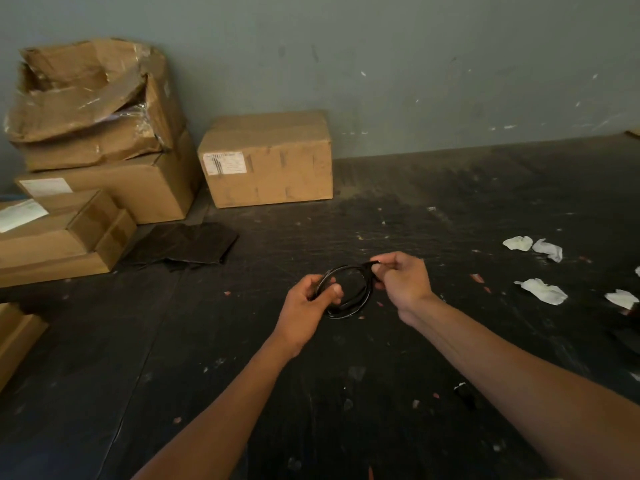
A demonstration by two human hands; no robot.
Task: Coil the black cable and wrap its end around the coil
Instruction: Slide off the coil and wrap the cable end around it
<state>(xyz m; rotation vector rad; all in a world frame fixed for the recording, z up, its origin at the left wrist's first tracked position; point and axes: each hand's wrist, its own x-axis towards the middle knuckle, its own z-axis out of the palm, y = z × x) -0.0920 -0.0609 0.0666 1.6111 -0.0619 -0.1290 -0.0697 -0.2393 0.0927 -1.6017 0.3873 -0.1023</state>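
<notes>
The black cable (pixel 356 299) forms a small round coil of several loops, held in the air over the dark table between both hands. My left hand (pixel 308 306) pinches the coil's left side between thumb and fingers. My right hand (pixel 401 278) grips the coil's upper right part, where the cable end sticks out by the fingertips. The lower arc of the coil hangs free below the hands.
A closed cardboard box (pixel 268 159) stands at the back by the wall, and stacked, partly torn boxes (pixel 93 133) fill the left. A dark folded sheet (pixel 183 245) lies near them. Crumpled white papers (pixel 542 289) lie at the right on the scuffed dark table (pixel 346 393).
</notes>
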